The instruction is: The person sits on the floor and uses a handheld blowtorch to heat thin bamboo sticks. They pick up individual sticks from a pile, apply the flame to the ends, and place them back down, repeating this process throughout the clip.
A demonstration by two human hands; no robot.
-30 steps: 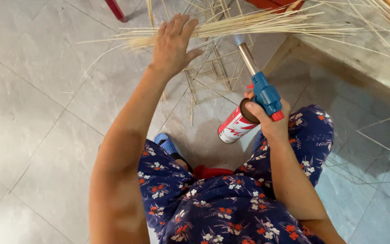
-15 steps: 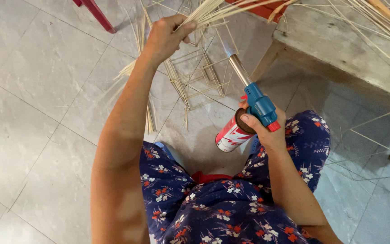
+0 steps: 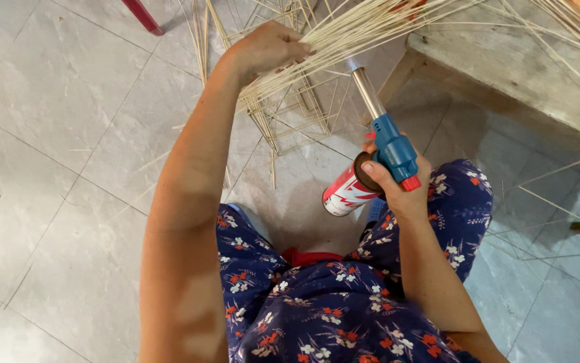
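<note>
Left hand (image 3: 266,48) closed in a fist around bundle of thin pale sticks (image 3: 364,23) fanning up and right, right hand (image 3: 397,185) clenched on blue-headed gas torch (image 3: 387,144) with red-and-white canister (image 3: 346,195), metal nozzle (image 3: 366,92) tip just below the sticks, above grey tiled floor (image 3: 55,134)

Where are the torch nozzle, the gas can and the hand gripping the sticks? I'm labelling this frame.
torch nozzle (image 3: 368,94), head view, mid metal tube.
gas can (image 3: 344,195), head view, red-and-white side.
left hand (image 3: 266,48), head view, back of hand.
</note>
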